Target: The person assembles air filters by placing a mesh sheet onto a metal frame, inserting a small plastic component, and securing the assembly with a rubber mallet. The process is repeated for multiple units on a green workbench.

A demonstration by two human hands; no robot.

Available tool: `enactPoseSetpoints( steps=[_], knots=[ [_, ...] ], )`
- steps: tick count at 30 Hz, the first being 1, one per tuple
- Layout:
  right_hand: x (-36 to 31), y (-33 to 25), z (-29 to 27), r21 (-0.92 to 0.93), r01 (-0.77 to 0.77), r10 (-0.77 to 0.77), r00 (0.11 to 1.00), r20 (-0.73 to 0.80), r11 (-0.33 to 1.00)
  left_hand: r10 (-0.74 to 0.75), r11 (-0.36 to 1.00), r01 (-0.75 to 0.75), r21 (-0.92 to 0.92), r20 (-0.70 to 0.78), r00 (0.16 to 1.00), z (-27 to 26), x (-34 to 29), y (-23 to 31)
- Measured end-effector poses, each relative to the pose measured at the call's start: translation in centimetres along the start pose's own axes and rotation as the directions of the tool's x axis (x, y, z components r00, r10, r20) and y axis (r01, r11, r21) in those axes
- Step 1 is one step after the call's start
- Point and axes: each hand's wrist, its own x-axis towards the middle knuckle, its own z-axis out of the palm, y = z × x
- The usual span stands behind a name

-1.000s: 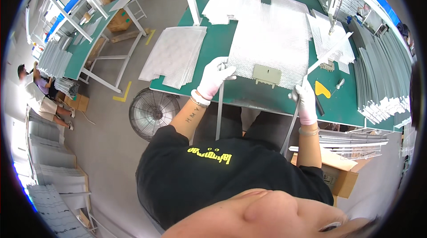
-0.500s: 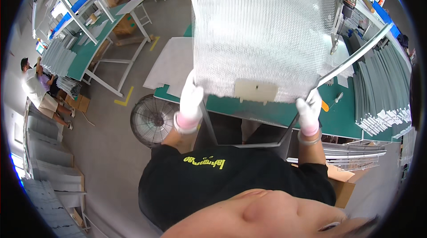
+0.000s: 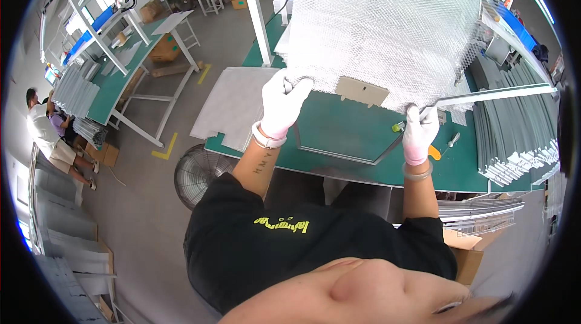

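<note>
A large silver mesh sheet (image 3: 381, 27) is held up in front of me. My left hand (image 3: 284, 97), in a white glove, is closed on its near left corner. My right hand (image 3: 420, 130), also gloved, pinches the near right corner. A beige plate (image 3: 362, 91) shows at the sheet's near edge, between my hands. Below it, a thin grey frame (image 3: 336, 153) lies over the green table (image 3: 345, 119). A pale metal bar (image 3: 496, 95) runs rightward from my right hand; whether the hand grips it too, I cannot tell.
Stacked grey strips (image 3: 514, 118) lie on the right, near an orange-handled tool (image 3: 434, 153). White sheets (image 3: 233, 103) overhang the table's left side, above a floor fan (image 3: 200, 173). At far left people work beside another green-topped table (image 3: 115, 85).
Both hands have moved farther from me, the left also rightward, carrying the mesh sheet away. The grey frame has shifted from near my body to over the tabletop. The right-hand bar has swung flatter.
</note>
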Motion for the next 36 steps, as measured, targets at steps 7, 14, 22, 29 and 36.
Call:
enactPoseSetpoints(
  steps=[7, 14, 22, 29, 36],
  knots=[
    [-0.2, -1.9, 1.3, 0.069, -0.012, 0.01, 1.0, 0.023, 0.998, 0.072, 0.997, -0.072, 0.014, -0.007, 0.997, -0.1, -0.6, -0.2],
    [-0.5, -1.0, -1.3, 0.041, -0.029, 0.023, 0.99, 0.136, 0.999, 0.085, 0.989, -0.073, -0.13, 0.091, 0.992, -1.0, -0.2, -0.8],
    [0.5, -2.6, -0.2, 0.068, -0.07, 0.068, 0.997, 0.037, 0.995, 0.2, 0.975, -0.199, -0.098, -0.001, 0.98, -0.9, 0.3, -1.1],
    [-1.1, -2.8, 0.9, -0.004, 0.104, -0.104, 0.988, -0.118, 0.995, 0.066, 0.974, -0.022, -0.225, 0.19, 0.98, -1.8, -0.1, -1.7],
    [-1.1, -3.6, 0.7, 0.023, -0.01, 0.011, 0.999, -0.036, 1.0, 0.01, 0.983, 0.011, -0.182, 0.112, 0.994, -0.7, -1.5, -2.1]
  ],
)
